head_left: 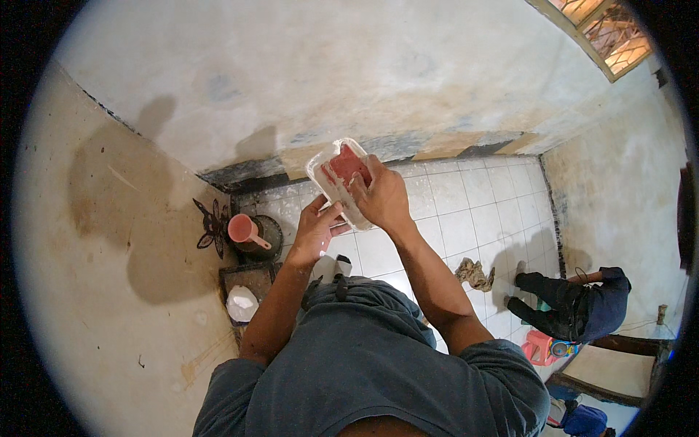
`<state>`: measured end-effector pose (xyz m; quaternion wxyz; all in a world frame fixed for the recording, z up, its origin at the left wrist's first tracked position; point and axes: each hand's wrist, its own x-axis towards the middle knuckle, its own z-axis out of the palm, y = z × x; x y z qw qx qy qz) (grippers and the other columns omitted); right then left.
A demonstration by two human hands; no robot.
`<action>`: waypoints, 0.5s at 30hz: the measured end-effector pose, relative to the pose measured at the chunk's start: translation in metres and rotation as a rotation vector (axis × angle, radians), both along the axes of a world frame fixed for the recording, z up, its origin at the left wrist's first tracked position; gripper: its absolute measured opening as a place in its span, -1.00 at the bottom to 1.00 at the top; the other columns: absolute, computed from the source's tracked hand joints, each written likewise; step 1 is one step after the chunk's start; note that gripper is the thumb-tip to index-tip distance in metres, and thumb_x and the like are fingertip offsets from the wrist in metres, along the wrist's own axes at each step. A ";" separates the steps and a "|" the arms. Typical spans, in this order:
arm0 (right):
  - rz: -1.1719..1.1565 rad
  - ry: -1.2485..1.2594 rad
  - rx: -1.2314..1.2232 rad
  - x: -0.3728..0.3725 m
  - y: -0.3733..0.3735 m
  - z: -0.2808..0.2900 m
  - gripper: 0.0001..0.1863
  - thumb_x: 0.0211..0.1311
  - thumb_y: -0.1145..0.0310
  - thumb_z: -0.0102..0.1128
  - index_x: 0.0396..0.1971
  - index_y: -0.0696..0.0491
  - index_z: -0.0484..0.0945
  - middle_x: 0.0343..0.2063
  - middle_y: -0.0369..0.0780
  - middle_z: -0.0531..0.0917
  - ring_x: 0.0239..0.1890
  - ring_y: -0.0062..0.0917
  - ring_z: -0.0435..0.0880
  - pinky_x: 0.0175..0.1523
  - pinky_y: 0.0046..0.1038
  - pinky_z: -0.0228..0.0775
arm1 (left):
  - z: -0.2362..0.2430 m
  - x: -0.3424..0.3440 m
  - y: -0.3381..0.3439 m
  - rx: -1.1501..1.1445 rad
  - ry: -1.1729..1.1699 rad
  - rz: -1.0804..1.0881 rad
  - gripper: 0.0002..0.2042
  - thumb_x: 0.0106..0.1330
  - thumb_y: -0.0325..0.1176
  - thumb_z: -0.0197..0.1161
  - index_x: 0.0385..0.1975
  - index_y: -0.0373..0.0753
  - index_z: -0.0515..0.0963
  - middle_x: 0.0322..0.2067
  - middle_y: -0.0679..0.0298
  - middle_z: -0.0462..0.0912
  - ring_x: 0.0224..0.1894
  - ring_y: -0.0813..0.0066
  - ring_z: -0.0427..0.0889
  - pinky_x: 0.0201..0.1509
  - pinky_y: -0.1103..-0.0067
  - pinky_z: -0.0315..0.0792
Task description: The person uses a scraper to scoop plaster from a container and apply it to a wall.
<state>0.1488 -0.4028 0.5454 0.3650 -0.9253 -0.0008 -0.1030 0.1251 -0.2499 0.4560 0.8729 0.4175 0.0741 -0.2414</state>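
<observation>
My left hand (pixel 314 231) supports a white plastic tub (pixel 316 172) from below, with its fingers curled against the near side. Pale, wet-looking paste coats the inside and rim of the tub. In my right hand (pixel 384 195) is a flat red putty spreader (pixel 349 162), gripped between thumb and fingers. The spreader lies over the tub's opening, smeared with paste along its lower edge. My fingers hide part of it. Both hands are held out in front of me, above the tiled floor.
A pink dipper (pixel 241 228) rests on a dark round container (pixel 271 234) at left, near a white bag (pixel 242 304). A crumpled cloth (pixel 475 274) lies on white floor tiles (pixel 466 189). Another person (pixel 597 304) bends at right, near a pink plastic item (pixel 537 348). Ahead stands a patchy wall (pixel 291 80).
</observation>
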 end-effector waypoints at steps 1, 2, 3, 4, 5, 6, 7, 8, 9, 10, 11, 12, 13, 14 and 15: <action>0.025 -0.003 -0.037 -0.001 0.001 0.001 -0.79 0.14 0.34 0.14 -0.33 0.18 0.47 -0.54 0.07 0.61 -0.44 0.05 0.62 -0.34 -0.09 0.45 | -0.001 0.000 -0.001 -0.004 0.010 -0.004 -0.55 0.33 -0.31 0.25 0.16 -0.30 0.33 -0.07 0.08 0.59 -0.10 0.23 0.66 0.03 0.31 0.59; 0.050 -0.005 -0.074 -0.002 0.001 0.002 -0.79 0.15 0.33 0.14 -0.34 0.17 0.46 -0.56 0.07 0.61 -0.47 0.05 0.62 -0.36 -0.08 0.45 | -0.002 0.001 -0.001 -0.007 0.020 -0.008 -0.55 0.33 -0.32 0.25 0.16 -0.30 0.33 -0.06 0.08 0.59 -0.10 0.23 0.66 0.03 0.31 0.59; 0.053 -0.004 -0.073 -0.004 0.003 0.005 -0.79 0.15 0.33 0.14 -0.34 0.17 0.46 -0.56 0.07 0.61 -0.47 0.05 0.62 -0.36 -0.08 0.45 | -0.002 0.001 -0.001 -0.007 0.021 -0.005 -0.55 0.33 -0.32 0.25 0.16 -0.30 0.33 -0.06 0.08 0.59 -0.10 0.23 0.66 0.03 0.31 0.59; 0.045 -0.014 -0.093 -0.006 0.005 0.011 -0.79 0.16 0.32 0.14 -0.35 0.16 0.45 -0.56 0.07 0.60 -0.47 0.05 0.61 -0.37 -0.08 0.45 | -0.003 0.001 0.000 -0.021 0.021 0.000 -0.57 0.33 -0.34 0.24 0.15 -0.31 0.34 -0.07 0.08 0.59 -0.10 0.23 0.67 0.02 0.31 0.60; 0.038 -0.023 -0.113 -0.008 0.007 0.015 -0.79 0.17 0.31 0.15 -0.36 0.16 0.44 -0.56 0.07 0.60 -0.48 0.05 0.61 -0.38 -0.08 0.45 | -0.003 0.001 0.000 -0.035 0.021 0.005 -0.58 0.33 -0.36 0.23 0.14 -0.31 0.35 -0.07 0.08 0.59 -0.11 0.23 0.67 0.01 0.32 0.60; 0.037 -0.023 -0.113 -0.010 0.008 0.019 -0.79 0.17 0.31 0.15 -0.36 0.16 0.44 -0.56 0.07 0.60 -0.48 0.05 0.61 -0.38 -0.08 0.45 | -0.004 0.002 -0.001 -0.036 0.021 0.005 -0.58 0.33 -0.36 0.23 0.14 -0.31 0.35 -0.07 0.08 0.59 -0.11 0.23 0.67 0.01 0.32 0.60; 0.075 -0.033 -0.118 -0.013 0.010 0.022 -0.79 0.17 0.31 0.14 -0.36 0.15 0.44 -0.56 0.07 0.60 -0.48 0.05 0.61 -0.38 -0.08 0.45 | -0.006 0.003 -0.001 -0.044 0.009 0.007 -0.60 0.33 -0.37 0.22 0.13 -0.31 0.36 -0.08 0.09 0.60 -0.12 0.24 0.67 -0.01 0.32 0.61; 0.114 -0.043 -0.122 -0.015 0.011 0.024 -0.79 0.17 0.31 0.14 -0.35 0.15 0.44 -0.57 0.07 0.60 -0.49 0.05 0.61 -0.38 -0.07 0.46 | -0.007 0.004 -0.002 -0.053 -0.004 0.009 -0.61 0.34 -0.39 0.22 0.12 -0.32 0.37 -0.09 0.09 0.60 -0.13 0.25 0.68 -0.02 0.32 0.62; 0.110 -0.043 -0.124 -0.015 0.011 0.022 -0.79 0.17 0.31 0.14 -0.35 0.15 0.44 -0.57 0.07 0.60 -0.49 0.05 0.61 -0.38 -0.07 0.46 | -0.004 0.004 -0.003 -0.054 -0.005 0.005 -0.61 0.34 -0.39 0.22 0.12 -0.32 0.37 -0.09 0.09 0.60 -0.13 0.25 0.68 -0.02 0.32 0.62; 0.123 -0.046 -0.129 -0.016 0.011 0.019 -0.79 0.18 0.31 0.14 -0.34 0.15 0.44 -0.57 0.07 0.60 -0.49 0.05 0.61 -0.37 -0.07 0.46 | 0.000 0.003 -0.005 -0.039 0.011 0.023 -0.63 0.34 -0.39 0.21 0.12 -0.32 0.38 -0.10 0.09 0.61 -0.15 0.26 0.68 -0.03 0.33 0.62; 0.136 -0.050 -0.135 -0.016 0.011 0.017 -0.79 0.18 0.31 0.14 -0.33 0.15 0.44 -0.57 0.07 0.60 -0.49 0.05 0.61 -0.37 -0.07 0.47 | 0.003 0.002 -0.007 -0.024 0.026 0.040 -0.64 0.35 -0.40 0.20 0.11 -0.32 0.38 -0.11 0.10 0.62 -0.16 0.27 0.69 -0.05 0.33 0.63; 0.137 -0.051 -0.135 -0.017 0.011 0.015 -0.79 0.18 0.31 0.14 -0.33 0.15 0.44 -0.57 0.07 0.60 -0.49 0.05 0.61 -0.37 -0.07 0.47 | 0.003 0.002 -0.007 -0.024 0.024 0.041 -0.64 0.35 -0.40 0.20 0.11 -0.32 0.38 -0.11 0.10 0.62 -0.16 0.27 0.69 -0.05 0.33 0.63; 0.126 -0.053 -0.150 -0.018 0.010 0.013 -0.79 0.18 0.30 0.13 -0.32 0.15 0.45 -0.58 0.06 0.60 -0.49 0.04 0.62 -0.37 -0.07 0.47 | 0.003 0.001 -0.006 -0.020 0.029 0.030 -0.63 0.35 -0.40 0.20 0.12 -0.31 0.38 -0.11 0.10 0.62 -0.16 0.28 0.69 -0.05 0.33 0.63; 0.116 -0.054 -0.165 -0.018 0.010 0.012 -0.79 0.18 0.30 0.13 -0.32 0.14 0.45 -0.58 0.06 0.60 -0.49 0.03 0.62 -0.37 -0.07 0.47 | 0.003 0.000 -0.006 -0.016 0.033 0.018 -0.62 0.35 -0.39 0.21 0.13 -0.31 0.38 -0.11 0.11 0.62 -0.17 0.29 0.69 -0.05 0.33 0.63; 0.116 -0.055 -0.165 -0.016 0.008 0.011 -0.79 0.18 0.30 0.13 -0.32 0.14 0.45 -0.58 0.06 0.60 -0.49 0.03 0.62 -0.37 -0.07 0.47 | 0.002 -0.001 -0.005 -0.016 0.032 0.018 -0.62 0.35 -0.39 0.21 0.13 -0.31 0.38 -0.11 0.11 0.62 -0.17 0.29 0.69 -0.05 0.33 0.63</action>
